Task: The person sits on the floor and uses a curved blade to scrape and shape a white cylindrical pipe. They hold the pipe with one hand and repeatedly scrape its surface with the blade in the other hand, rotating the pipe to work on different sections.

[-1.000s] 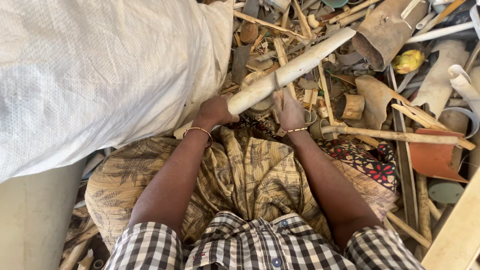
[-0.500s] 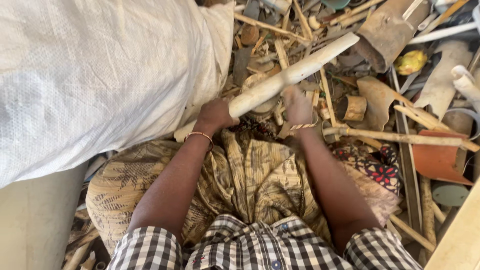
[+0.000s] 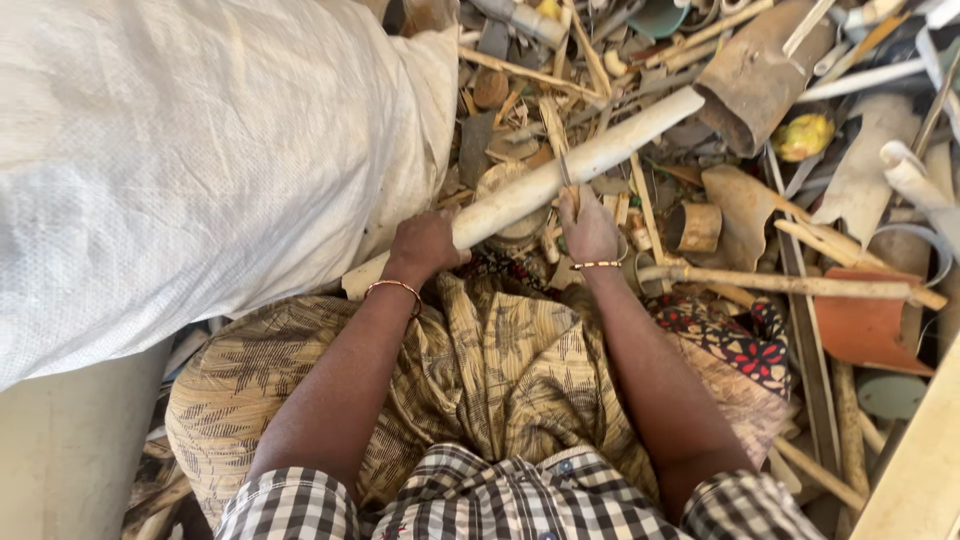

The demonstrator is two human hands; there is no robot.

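Here your left hand (image 3: 425, 243) grips the pale pipe (image 3: 560, 175) steady while your right hand (image 3: 590, 225) clasps a thin blade (image 3: 566, 170) against it.

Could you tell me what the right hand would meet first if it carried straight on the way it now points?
The right hand points up the picture and already touches the long pale pipe; it would likely press into that first, though depth is hard to judge.

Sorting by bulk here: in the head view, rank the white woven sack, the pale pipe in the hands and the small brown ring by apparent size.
1. white woven sack, though nearness to the camera may inflate it
2. pale pipe
3. small brown ring
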